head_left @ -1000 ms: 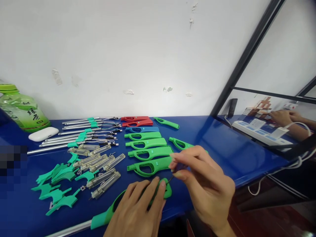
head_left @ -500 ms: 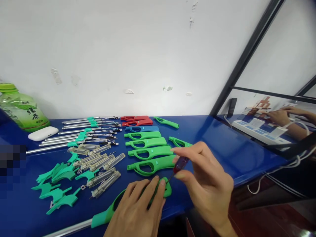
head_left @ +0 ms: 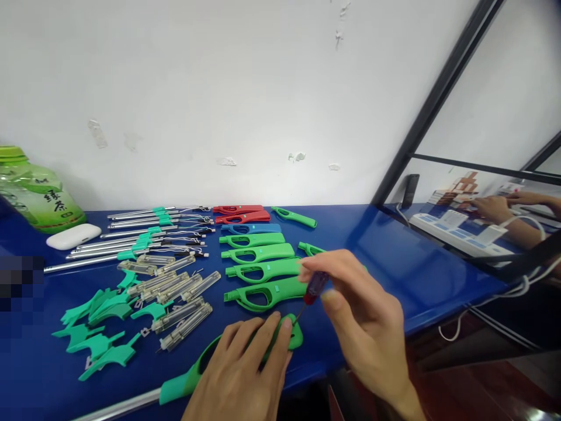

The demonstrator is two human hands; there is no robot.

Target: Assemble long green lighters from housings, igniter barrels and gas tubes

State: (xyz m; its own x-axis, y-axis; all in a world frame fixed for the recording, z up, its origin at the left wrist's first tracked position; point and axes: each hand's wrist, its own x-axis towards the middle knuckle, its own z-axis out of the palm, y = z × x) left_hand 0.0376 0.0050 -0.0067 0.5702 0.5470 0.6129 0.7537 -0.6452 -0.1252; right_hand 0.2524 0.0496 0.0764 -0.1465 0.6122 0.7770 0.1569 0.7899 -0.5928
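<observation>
Near the table's front edge lies a green gas lighter (head_left: 189, 379) with a long metal tube. My left hand (head_left: 245, 362) lies over its body, fingers wrapped across and pressing it down; much of the body is hidden beneath. A small screwdriver (head_left: 316, 285) with a dark purple and red handle tilts over the lighter's right end, its tip on the green shell. My right hand (head_left: 368, 333) has its fingers around the handle, with the thumb tip slightly off it. Behind both hands several green lighter shells (head_left: 280, 291) lie in a column.
To the left lie clear fuel tanks (head_left: 188, 326), teal trigger pieces (head_left: 116, 354) and metal tubes with wires (head_left: 94, 253). Red shells (head_left: 243, 218) and a blue shell (head_left: 252, 228) lie farther back. A white case (head_left: 73, 236) stands by a green bottle (head_left: 41, 193). At right is a power strip (head_left: 460, 237); another person's hands (head_left: 491, 207) show beyond.
My right thumb has moved off the screwdriver handle, and the hand has shifted slightly left. The screwdriver stands a little more upright. My left hand stays on the lighter.
</observation>
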